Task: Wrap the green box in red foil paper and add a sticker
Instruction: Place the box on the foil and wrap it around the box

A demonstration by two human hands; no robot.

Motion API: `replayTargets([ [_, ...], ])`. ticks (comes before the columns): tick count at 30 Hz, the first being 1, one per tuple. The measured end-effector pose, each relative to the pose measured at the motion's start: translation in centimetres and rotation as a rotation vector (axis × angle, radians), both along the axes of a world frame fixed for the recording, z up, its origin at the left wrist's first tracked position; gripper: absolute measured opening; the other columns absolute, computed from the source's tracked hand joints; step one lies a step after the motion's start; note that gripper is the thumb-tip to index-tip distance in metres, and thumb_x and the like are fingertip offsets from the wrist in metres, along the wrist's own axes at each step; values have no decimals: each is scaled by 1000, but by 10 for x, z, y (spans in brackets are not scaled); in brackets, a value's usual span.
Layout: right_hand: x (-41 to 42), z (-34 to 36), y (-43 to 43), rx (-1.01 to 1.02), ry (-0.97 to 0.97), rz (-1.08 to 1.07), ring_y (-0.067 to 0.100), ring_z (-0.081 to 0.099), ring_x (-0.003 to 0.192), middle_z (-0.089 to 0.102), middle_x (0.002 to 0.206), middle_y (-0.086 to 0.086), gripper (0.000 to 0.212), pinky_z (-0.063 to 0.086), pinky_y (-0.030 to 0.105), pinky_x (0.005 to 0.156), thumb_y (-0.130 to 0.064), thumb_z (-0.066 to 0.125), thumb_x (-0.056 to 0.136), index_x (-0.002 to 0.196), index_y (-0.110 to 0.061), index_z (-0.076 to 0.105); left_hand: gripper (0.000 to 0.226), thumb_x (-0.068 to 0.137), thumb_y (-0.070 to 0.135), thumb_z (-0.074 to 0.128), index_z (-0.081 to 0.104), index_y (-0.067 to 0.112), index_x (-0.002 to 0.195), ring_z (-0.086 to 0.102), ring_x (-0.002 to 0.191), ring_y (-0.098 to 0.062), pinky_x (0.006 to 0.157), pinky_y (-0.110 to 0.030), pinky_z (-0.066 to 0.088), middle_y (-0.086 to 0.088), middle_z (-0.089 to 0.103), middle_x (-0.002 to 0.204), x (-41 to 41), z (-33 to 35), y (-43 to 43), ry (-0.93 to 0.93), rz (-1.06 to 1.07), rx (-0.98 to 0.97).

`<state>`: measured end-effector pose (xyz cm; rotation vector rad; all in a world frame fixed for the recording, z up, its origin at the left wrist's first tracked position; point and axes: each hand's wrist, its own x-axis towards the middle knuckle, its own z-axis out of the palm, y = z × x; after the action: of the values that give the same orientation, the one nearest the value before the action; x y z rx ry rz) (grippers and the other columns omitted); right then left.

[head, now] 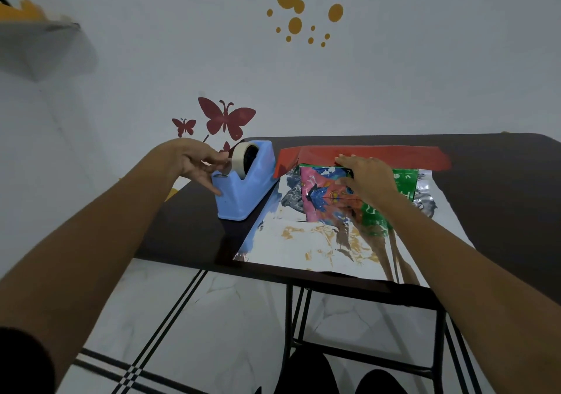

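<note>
Soft even light, wide-angle edge bending, mirror glare on the foil paper (306, 242).

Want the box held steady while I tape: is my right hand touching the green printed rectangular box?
Touching. The head view shows the right hand lying flat on top of the green printed rectangular box, with no gap between them.

The tape dispenser (243, 187) stands right against the left hand (197, 163), between it and the box (321, 193). Beyond the right hand (367, 178), the bare table (501, 187) seems open.
</note>
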<state>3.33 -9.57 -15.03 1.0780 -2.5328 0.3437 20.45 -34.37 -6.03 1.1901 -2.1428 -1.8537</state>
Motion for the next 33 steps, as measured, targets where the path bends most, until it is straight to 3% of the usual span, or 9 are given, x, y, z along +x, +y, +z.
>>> replayTargets([
  [6, -8, -6, -2, -13, -34, 20, 15, 38, 135, 37, 148, -7, 52, 23, 40, 113, -37, 52, 93, 141, -25, 39, 11, 96, 14, 51, 52, 3, 93, 55, 78, -17, 80, -70, 39, -2, 45, 66, 5, -8, -7, 165, 84, 88],
  [10, -9, -6, -2, -17, -26, 29, 14, 38, 135, 37, 148, -6, 52, 23, 41, 112, -36, 53, 93, 141, -24, 39, 12, 96, 16, 51, 52, 5, 99, 60, 86, -22, 57, -65, 46, -1, 47, 65, 13, -14, -4, 301, 59, 106],
  [13, -10, -8, -2, -31, -26, 37, 15, 38, 135, 38, 148, -6, 52, 24, 42, 112, -36, 53, 93, 141, -23, 40, 11, 94, 18, 55, 53, 7, 95, 61, 102, -24, 58, -63, 50, 1, 58, 58, 20, -23, -4, 403, 39, 103],
  [16, -12, -9, -2, -16, -20, 29, 13, 35, 137, 36, 148, -7, 52, 23, 42, 112, -37, 52, 93, 142, -24, 38, 14, 89, 23, 61, 56, 9, 92, 58, 109, -20, 60, -58, 55, 0, 60, 74, 27, -34, 0, 503, 64, 83],
  [19, -13, -9, -3, -14, -27, 27, 13, 34, 137, 36, 149, -8, 52, 23, 42, 112, -36, 52, 93, 142, -25, 38, 18, 86, 23, 64, 59, 8, 93, 58, 108, -20, 59, -54, 56, -3, 56, 88, 30, -42, 4, 568, 126, 75],
  [23, -14, -9, -3, -18, -25, 26, 13, 34, 137, 36, 148, -8, 52, 23, 42, 112, -36, 53, 93, 141, -25, 39, 17, 83, 23, 68, 62, 7, 86, 62, 97, -17, 68, -51, 57, -5, 62, 84, 33, -54, 7, 580, 174, 14],
  [29, -13, -8, -4, -34, -25, 22, 16, 41, 133, 39, 147, -7, 52, 27, 43, 111, -36, 55, 92, 141, -25, 40, 17, 82, 18, 70, 65, 6, 94, 62, 91, -15, 62, -44, 60, -9, 64, 98, 38, -81, 8, 548, 212, 11],
  [33, -14, -9, -4, -31, -17, 19, 15, 40, 134, 38, 147, -7, 51, 27, 43, 111, -35, 54, 92, 141, -26, 40, 13, 83, 20, 70, 64, 9, 86, 64, 86, -14, 60, -37, 59, -5, 65, 87, 35, -96, 13, 533, 283, -39],
])
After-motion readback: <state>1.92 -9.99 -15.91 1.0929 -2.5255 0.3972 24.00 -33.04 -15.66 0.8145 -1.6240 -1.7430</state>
